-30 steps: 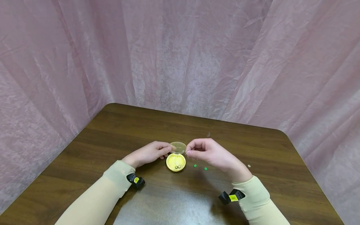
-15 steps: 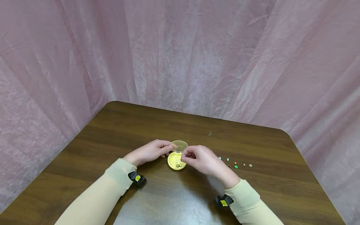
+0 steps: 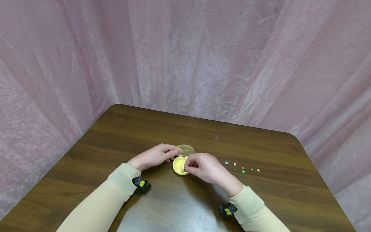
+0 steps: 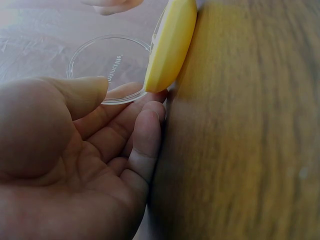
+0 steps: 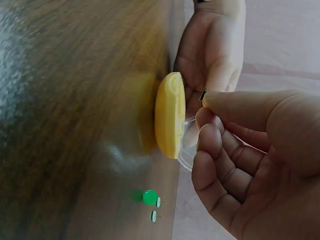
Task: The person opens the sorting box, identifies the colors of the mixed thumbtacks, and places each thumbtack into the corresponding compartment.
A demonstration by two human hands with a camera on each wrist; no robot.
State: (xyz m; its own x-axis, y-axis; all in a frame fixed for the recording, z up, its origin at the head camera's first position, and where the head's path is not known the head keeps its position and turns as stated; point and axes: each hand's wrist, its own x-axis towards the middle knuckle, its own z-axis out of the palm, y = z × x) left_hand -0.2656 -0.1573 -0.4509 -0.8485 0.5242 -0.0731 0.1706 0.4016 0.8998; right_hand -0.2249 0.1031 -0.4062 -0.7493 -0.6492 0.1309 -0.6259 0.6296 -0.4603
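Observation:
A round yellow case (image 3: 175,167) lies on the table with its clear lid (image 3: 186,149) raised on the far side. My left hand (image 3: 156,156) pinches the lid's left edge between thumb and fingers. Lettering shows on the clear lid in the left wrist view. Above the case's right side, my right hand (image 3: 204,167) pinches a small thin dark piece (image 5: 203,95) between thumb and forefinger; its kind cannot be made out. A small dark ring (image 3: 183,170) shows inside the case, whose right part is hidden by my right hand.
To the right lie several small flat-headed pieces, among them a green one (image 3: 243,172), a pale blue one (image 3: 226,163) and a light one (image 3: 258,170). Thin pins stick out of some in the right wrist view. A pink curtain (image 3: 185,64) hangs behind the brown table (image 3: 139,129).
My right hand has moved left and down from beside the lid to over the case, uncovering the small pieces on the right. My left hand keeps its pinch on the lid.

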